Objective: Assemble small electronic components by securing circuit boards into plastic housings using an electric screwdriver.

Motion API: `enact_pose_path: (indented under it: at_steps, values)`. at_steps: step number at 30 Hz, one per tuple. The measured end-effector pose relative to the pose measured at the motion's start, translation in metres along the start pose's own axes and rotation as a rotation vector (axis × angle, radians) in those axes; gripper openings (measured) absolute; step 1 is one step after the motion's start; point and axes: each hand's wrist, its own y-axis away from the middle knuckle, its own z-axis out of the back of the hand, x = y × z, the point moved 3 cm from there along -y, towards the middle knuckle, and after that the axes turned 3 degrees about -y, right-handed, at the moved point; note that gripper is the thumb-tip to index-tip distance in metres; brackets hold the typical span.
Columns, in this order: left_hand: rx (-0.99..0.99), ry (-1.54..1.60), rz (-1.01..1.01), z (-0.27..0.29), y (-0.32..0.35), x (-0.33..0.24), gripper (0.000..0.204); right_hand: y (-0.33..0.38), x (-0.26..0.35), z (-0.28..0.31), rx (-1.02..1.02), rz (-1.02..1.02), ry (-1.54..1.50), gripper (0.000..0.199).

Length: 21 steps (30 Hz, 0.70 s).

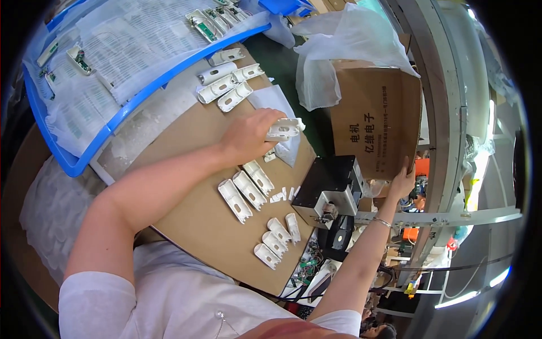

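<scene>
My left hand (pixel 247 137) is closed round a white plastic shell (pixel 285 129), held above the brown work surface (pixel 192 192). My right hand (pixel 402 182) reaches far out to the right and grips the lower edge of a cardboard box (pixel 375 85); its fingertips are partly hidden. Long white half-shells (pixel 249 190) lie in a row below my left hand. Nearer to me is a group of shorter white covers (pixel 275 244). More white shells (pixel 224 85) lie beyond my left hand, beside a white plastic sheet (pixel 274 99).
At far left stands a blue-rimmed tray (pixel 121 116) lined with translucent sheeting, holding shells with green circuit boards (pixel 203 25). A black and silver machine (pixel 327 189) sits at the table's right edge. Clear plastic film (pixel 316 85) drapes from the box; a metal frame (pixel 446 113) rises beyond it.
</scene>
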Motion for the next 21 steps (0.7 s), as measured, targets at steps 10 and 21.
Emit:
enact_pose_path:
  at_steps: [10,21]
  values:
    - [0.013,-0.004,0.007,-0.003,0.004,-0.001,0.048,0.033,0.059,-0.002,0.243,0.365,-0.053,0.032]
    - [0.311,0.094,0.246,0.003,0.007,-0.005,0.045,0.097,0.135,0.085,0.067,0.341,-0.520,0.030]
